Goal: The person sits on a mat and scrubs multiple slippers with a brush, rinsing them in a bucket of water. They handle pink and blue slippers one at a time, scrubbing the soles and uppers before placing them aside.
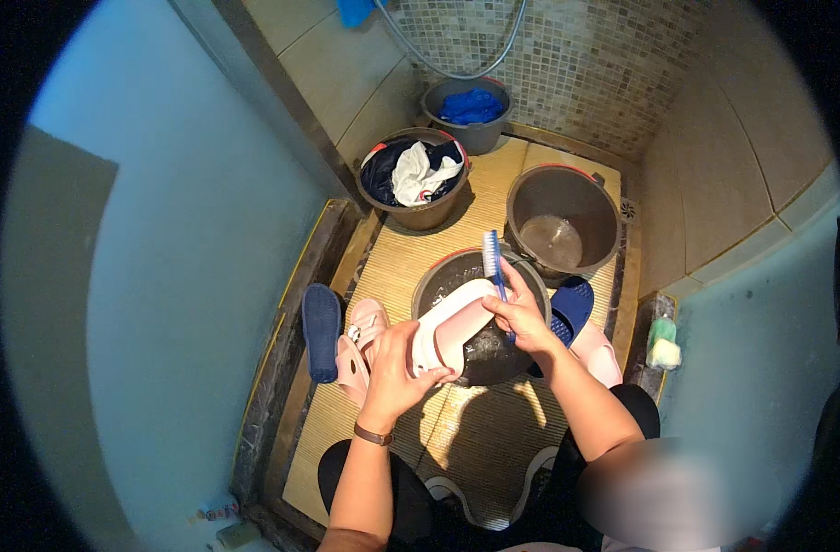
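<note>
Over a dark bucket of water point(492, 355), my left hand point(401, 369) grips the strap end of a pale pink slide sandal point(461, 321). My right hand point(520, 310) holds a blue-handled brush with white bristles point(492, 255), its thumb touching the sandal's other end. The bristles point left, above the sandal. Left of the bucket lie a navy slipper point(321, 333), sole up, and pink sandals point(368, 321). To the right are a navy slide point(570, 310) and another pink sandal point(597, 353), partly hidden by my right forearm.
A bucket of wet dark and white clothes point(420, 217) stands at the back left, a bucket with blue cloth point(475, 134) behind it. A bucket with shallow water point(565, 221) is at the back right. Soap point(663, 352) rests on the right ledge; a shower hose point(454, 72) hangs behind.
</note>
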Demonstrator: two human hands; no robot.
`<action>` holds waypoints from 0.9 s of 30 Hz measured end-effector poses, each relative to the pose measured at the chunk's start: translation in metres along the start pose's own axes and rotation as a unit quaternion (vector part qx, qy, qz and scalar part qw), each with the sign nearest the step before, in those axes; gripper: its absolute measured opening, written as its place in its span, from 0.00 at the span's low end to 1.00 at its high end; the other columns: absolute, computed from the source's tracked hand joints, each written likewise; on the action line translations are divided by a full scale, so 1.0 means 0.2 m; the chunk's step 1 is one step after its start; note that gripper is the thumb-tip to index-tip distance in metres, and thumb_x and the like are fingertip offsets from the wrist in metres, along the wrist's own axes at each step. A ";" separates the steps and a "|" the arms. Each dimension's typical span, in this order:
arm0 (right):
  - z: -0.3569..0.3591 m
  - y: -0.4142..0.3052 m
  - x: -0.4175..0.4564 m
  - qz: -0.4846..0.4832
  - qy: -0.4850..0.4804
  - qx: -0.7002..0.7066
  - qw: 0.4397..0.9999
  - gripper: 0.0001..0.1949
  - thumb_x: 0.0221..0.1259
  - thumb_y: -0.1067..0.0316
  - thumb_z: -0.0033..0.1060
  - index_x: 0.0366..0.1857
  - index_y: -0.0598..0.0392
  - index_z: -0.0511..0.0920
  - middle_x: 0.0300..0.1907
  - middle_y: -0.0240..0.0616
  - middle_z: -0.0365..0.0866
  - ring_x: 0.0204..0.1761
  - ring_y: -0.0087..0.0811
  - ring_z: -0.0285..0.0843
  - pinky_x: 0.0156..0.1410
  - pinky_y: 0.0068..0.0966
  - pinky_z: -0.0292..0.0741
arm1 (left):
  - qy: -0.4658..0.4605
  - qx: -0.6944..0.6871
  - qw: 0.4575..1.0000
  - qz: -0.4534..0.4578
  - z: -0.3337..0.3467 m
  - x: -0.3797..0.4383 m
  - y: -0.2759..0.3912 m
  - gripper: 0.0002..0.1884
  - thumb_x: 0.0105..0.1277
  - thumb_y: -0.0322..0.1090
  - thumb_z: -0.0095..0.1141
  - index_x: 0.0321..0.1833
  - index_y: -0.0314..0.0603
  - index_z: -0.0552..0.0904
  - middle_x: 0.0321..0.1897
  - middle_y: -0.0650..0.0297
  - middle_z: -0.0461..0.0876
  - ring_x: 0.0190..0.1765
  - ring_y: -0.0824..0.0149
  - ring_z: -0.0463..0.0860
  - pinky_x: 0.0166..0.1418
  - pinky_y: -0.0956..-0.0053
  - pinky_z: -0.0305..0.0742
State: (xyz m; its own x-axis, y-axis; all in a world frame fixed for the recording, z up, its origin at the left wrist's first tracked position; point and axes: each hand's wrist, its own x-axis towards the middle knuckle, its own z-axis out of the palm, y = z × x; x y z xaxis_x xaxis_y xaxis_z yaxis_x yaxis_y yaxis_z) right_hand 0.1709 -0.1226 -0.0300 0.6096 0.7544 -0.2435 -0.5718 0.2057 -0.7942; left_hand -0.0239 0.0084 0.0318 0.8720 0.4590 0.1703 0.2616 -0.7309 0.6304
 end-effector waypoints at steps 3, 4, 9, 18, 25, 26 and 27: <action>0.02 -0.03 0.00 0.002 -0.056 0.017 0.998 0.41 0.54 0.77 0.64 0.71 0.41 0.52 0.27 0.26 0.71 0.16 0.11 0.56 0.17 0.11 0.52 | 0.012 0.004 0.999 -0.037 -0.02 0.01 0.03 0.45 0.37 0.47 0.75 0.59 0.32 0.69 0.52 0.48 0.73 0.54 0.50 0.73 0.58 0.62 0.67; 0.04 -0.03 0.00 0.004 -0.076 0.026 0.997 0.41 0.54 0.77 0.64 0.71 0.41 0.52 0.27 0.26 0.71 0.16 0.11 0.56 0.17 0.11 0.52 | -0.004 -0.060 0.996 -0.071 -0.03 0.00 0.00 0.45 0.37 0.47 0.76 0.58 0.31 0.70 0.50 0.48 0.75 0.52 0.51 0.75 0.55 0.63 0.70; 0.04 -0.01 0.01 0.016 -0.050 0.048 0.997 0.39 0.57 0.75 0.61 0.71 0.43 0.50 0.33 0.28 0.75 0.16 0.11 0.57 0.17 0.10 0.53 | -0.012 -0.090 0.991 -0.102 -0.02 0.02 0.03 0.36 0.34 0.45 0.77 0.46 0.29 0.79 0.36 0.50 0.81 0.43 0.55 0.81 0.48 0.66 0.75; 0.10 0.00 0.00 0.012 -0.031 -0.025 0.999 0.31 0.64 0.68 0.53 0.70 0.48 0.53 0.49 0.41 0.79 0.15 0.11 0.56 0.16 0.10 0.54 | 0.103 0.056 0.990 -0.075 0.00 0.01 -0.01 0.35 0.32 0.44 0.77 0.43 0.31 0.79 0.33 0.50 0.81 0.39 0.51 0.80 0.45 0.62 0.75; 0.10 -0.01 -0.01 0.018 -0.028 -0.016 0.999 0.29 0.64 0.71 0.51 0.69 0.47 0.55 0.53 0.45 0.77 0.14 0.10 0.56 0.16 0.10 0.54 | 0.107 0.055 0.990 -0.070 0.01 0.02 -0.02 0.34 0.33 0.45 0.76 0.43 0.32 0.79 0.33 0.50 0.81 0.38 0.51 0.80 0.44 0.62 0.74; 0.10 0.00 -0.01 0.020 -0.031 -0.014 0.999 0.29 0.64 0.71 0.51 0.69 0.47 0.56 0.53 0.45 0.77 0.14 0.10 0.56 0.16 0.10 0.54 | 0.108 0.055 0.990 -0.071 0.01 0.02 -0.01 0.33 0.33 0.45 0.76 0.43 0.32 0.79 0.34 0.50 0.81 0.38 0.51 0.80 0.44 0.62 0.74; 0.09 0.01 -0.01 0.021 -0.033 -0.011 0.999 0.29 0.64 0.71 0.51 0.69 0.47 0.56 0.54 0.45 0.77 0.14 0.10 0.56 0.16 0.09 0.54 | 0.106 0.059 0.990 -0.073 0.01 0.02 0.00 0.33 0.33 0.45 0.76 0.43 0.32 0.79 0.34 0.50 0.81 0.38 0.51 0.80 0.44 0.62 0.74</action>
State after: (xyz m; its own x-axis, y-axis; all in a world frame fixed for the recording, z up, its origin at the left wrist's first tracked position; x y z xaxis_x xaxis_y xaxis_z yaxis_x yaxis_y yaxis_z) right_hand 0.1595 -0.1120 -0.0204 0.5471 0.8017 -0.2410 -0.5834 0.1587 -0.7965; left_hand -0.0197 0.0091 0.0317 0.7185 0.6503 0.2467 0.4356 -0.6973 0.5692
